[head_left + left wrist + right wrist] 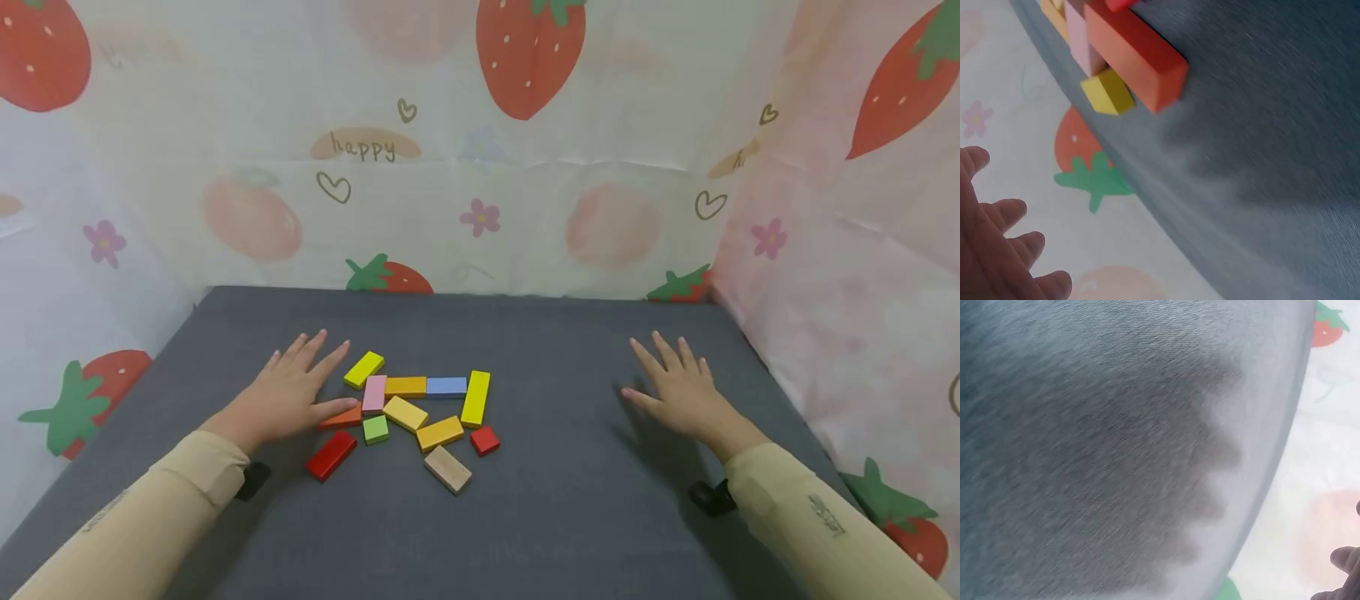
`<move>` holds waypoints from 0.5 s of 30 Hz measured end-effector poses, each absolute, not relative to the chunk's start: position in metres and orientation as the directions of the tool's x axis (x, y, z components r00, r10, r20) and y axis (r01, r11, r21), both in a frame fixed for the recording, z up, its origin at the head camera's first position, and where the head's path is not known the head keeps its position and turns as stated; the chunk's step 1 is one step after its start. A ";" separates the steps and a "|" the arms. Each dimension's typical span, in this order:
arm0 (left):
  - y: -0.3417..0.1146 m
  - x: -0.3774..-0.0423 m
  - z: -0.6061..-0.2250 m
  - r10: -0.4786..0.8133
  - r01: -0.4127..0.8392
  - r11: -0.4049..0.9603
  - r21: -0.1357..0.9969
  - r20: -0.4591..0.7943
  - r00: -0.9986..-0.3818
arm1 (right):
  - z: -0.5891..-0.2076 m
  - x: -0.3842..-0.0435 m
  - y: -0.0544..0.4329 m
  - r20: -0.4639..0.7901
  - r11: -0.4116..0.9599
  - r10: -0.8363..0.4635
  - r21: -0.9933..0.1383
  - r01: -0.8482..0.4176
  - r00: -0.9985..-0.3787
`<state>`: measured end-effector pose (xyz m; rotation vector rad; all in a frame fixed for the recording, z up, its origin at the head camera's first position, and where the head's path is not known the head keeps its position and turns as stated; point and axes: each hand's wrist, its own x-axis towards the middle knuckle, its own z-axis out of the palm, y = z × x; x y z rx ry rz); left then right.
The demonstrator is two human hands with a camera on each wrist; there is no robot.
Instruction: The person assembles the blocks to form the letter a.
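My left hand (288, 396) is spread with straight fingers at the left of a loose group of coloured blocks; its thumb overlaps the orange-red block (341, 417) in the head view, and whether they touch I cannot tell. Around it lie a pink block (374, 394), a yellow block (364, 369), a green cube (376, 429) and a red block (332, 456). In the left wrist view the orange-red block (1138, 53) shows close up. My right hand (678, 396), fingers spread, is over the right part of the table and holds nothing; its fingertips (1344, 557) just enter the right wrist view.
Further right in the group are an orange block (406, 387), a blue block (446, 387), a tall yellow block (476, 399), a red cube (485, 441) and a plain wooden block (447, 470). The dark grey table (555, 517) is walled by printed cloth (525, 183).
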<state>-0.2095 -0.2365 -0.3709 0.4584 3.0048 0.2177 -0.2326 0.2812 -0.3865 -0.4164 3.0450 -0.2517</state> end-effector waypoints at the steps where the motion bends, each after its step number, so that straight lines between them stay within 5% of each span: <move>1: -0.234 -0.210 -0.371 0.310 0.296 0.942 0.160 -0.069 -0.948 | -0.386 -0.234 0.279 -0.033 0.948 -0.278 -0.170 -0.268 -0.960; 15: -0.194 -0.216 -0.377 0.345 0.305 0.875 0.377 -0.043 -0.938 | -0.385 -0.251 0.249 -0.051 0.925 -0.319 -0.234 -0.299 -0.947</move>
